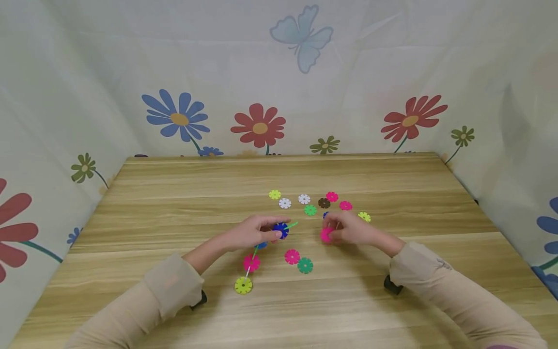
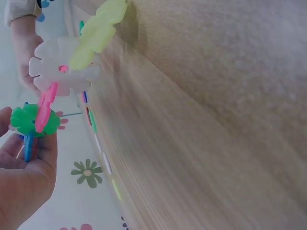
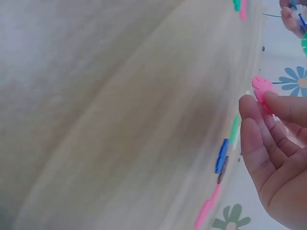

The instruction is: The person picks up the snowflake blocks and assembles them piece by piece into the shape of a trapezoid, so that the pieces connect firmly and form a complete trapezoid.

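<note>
My left hand [image 1: 249,232] grips one end of a chain of slotted plastic flower discs, with a dark blue disc [image 1: 283,228] at its thumb and a green one [image 1: 292,225] sticking out edge-on. From there the chain slants down towards me through a pink disc [image 1: 251,263] to a yellow disc [image 1: 243,285] at its near end. The left wrist view shows a white disc [image 2: 43,72] slotted between yellow and pink. Across a gap, my right hand [image 1: 353,229] pinches a single pink disc [image 3: 262,88] between thumb and fingers.
A loose pink disc [image 1: 292,257] and a teal disc [image 1: 305,265] lie between the hands, nearer me. Farther back are several discs, including a brown one [image 1: 324,203], a green one [image 1: 310,210] and a white one [image 1: 285,203]. Flower-printed cloth [image 1: 209,63] surrounds the wooden table [image 1: 174,194].
</note>
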### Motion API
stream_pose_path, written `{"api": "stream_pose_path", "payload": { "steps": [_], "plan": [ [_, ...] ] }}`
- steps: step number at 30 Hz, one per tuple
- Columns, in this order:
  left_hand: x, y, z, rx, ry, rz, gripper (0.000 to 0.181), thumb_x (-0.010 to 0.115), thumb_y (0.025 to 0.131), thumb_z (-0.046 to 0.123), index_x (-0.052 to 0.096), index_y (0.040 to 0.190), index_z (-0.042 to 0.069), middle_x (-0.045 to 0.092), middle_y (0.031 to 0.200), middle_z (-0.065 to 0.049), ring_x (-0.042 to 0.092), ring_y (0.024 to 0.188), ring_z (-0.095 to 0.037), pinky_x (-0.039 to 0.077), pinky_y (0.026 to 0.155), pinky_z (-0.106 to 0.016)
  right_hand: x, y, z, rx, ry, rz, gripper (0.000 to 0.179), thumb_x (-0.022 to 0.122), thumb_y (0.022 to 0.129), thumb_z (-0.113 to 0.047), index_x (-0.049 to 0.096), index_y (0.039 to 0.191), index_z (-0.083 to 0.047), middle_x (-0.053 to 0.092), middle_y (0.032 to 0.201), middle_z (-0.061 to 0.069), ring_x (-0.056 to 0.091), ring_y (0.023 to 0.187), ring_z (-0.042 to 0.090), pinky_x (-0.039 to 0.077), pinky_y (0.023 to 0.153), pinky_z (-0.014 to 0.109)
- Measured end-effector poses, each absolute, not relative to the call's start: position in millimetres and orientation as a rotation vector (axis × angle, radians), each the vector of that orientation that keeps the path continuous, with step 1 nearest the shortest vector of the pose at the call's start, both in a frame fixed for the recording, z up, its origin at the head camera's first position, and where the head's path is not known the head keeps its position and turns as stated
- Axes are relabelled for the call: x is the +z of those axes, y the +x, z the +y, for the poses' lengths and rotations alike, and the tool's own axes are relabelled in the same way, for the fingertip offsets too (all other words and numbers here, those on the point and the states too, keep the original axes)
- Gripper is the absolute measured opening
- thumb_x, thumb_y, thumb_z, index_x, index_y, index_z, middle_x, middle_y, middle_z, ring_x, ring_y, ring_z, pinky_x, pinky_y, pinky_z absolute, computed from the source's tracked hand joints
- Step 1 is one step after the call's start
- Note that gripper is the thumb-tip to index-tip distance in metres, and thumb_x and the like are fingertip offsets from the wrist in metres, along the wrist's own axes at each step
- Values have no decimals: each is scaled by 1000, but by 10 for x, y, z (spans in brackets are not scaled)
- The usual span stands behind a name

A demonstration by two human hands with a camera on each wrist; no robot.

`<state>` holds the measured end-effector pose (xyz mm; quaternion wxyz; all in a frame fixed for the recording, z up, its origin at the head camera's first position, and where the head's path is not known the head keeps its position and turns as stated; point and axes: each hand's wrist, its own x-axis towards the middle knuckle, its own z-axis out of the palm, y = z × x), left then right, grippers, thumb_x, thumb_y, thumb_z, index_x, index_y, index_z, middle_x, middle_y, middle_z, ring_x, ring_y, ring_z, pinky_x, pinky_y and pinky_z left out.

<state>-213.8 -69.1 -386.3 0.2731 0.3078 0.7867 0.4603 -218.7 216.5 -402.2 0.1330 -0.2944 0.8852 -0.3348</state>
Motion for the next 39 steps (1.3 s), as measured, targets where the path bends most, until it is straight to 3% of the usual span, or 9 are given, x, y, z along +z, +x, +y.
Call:
{"api": "stream_pose_path", "payload": {
  "steps": [5,9,17,22,28,35,39],
  "plan": [
    [-3864,-2140,-682,1240,826,2124,48,50,91,22,37,134,7,59,105,-17,58,92,-31,47,68,-25,-3916,-2190,2117,-1071,-834,2559,12,61,78,1,59,88,-4,58,78,6,52,73,12,48,66,23],
    [-3853,-2131,-668,1223,853,2153,47,50,90,23,39,133,7,57,115,-11,56,91,-25,46,68,-24,-3838,-2177,2069,-1185,-802,2551,15,59,77,5,59,91,0,58,81,9,53,75,12,49,69,22],
    [-3818,-2109,-651,1214,848,2187,46,52,89,25,43,132,10,59,113,-7,52,88,-11,46,71,-23,-3684,-2087,1925,-1391,-713,2437,15,57,79,6,57,94,6,54,82,17,59,70,16,54,63,28],
    [-3814,-2105,-647,1230,847,2179,45,52,89,25,44,131,9,61,110,-8,52,83,-12,45,65,-21,-3653,-2061,1866,-1438,-676,2378,16,56,81,5,57,97,5,55,83,17,61,67,17,53,62,38],
    [-3829,-2110,-648,1256,854,2164,45,52,89,24,44,130,8,62,105,-9,53,78,-14,45,61,-20,-3646,-2053,1824,-1399,-702,2376,13,57,82,1,58,95,1,55,80,13,60,64,16,53,59,30],
    [-3842,-2116,-648,1274,860,2148,44,53,89,20,44,130,6,63,103,-12,54,76,-27,42,56,-18,-3640,-2045,1791,-1384,-700,2380,14,58,81,1,58,95,3,55,79,13,59,63,18,52,58,29],
    [-3803,-2096,-644,1268,869,2149,43,53,89,16,45,129,5,63,102,-14,51,71,-20,38,54,-17,-3640,-2034,1780,-1383,-698,2368,13,58,81,2,58,94,3,55,78,12,60,63,19,53,59,32]
  ]
}}
